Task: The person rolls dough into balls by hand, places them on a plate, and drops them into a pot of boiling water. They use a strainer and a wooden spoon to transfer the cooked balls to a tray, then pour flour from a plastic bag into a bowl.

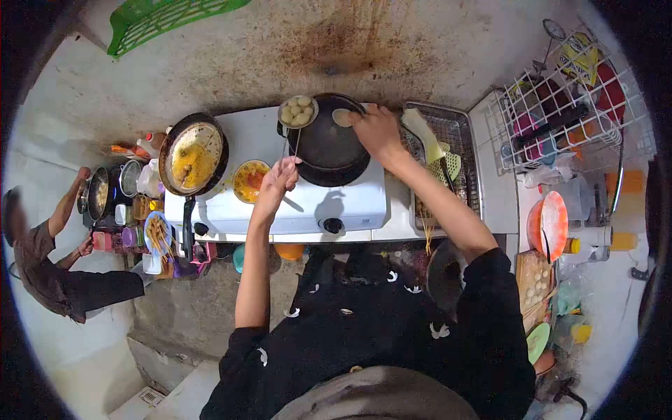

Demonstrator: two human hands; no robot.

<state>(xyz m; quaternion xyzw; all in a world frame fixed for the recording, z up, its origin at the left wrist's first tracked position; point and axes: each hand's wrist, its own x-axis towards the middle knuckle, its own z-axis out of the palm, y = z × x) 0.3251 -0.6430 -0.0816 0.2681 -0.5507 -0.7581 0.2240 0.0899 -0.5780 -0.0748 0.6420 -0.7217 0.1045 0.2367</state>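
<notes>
My left hand [278, 182] is closed around the thin wire handle of a strainer [283, 120], whose bowl sits by the far left rim of a black pan [329, 150]. Pale round balls [299, 112] fill the strainer. Over the pan's far right side, the fingers of my right hand [378, 129] are closed at a small pale round piece [341, 117]; its exact kind is unclear. Dark liquid shows inside the pan, which stands on a white gas stove [273, 213]. Left of my left hand is a dish of orange-yellow mixture [250, 181].
A frying pan [168, 157] with yellow residue stands at the stove's left. To the right lie a wire tray [467, 154] with a green skimmer [453, 166], a wire rack [560, 105] and a board with pale balls [535, 280]. A co-worker [56, 259] handles a pan at far left.
</notes>
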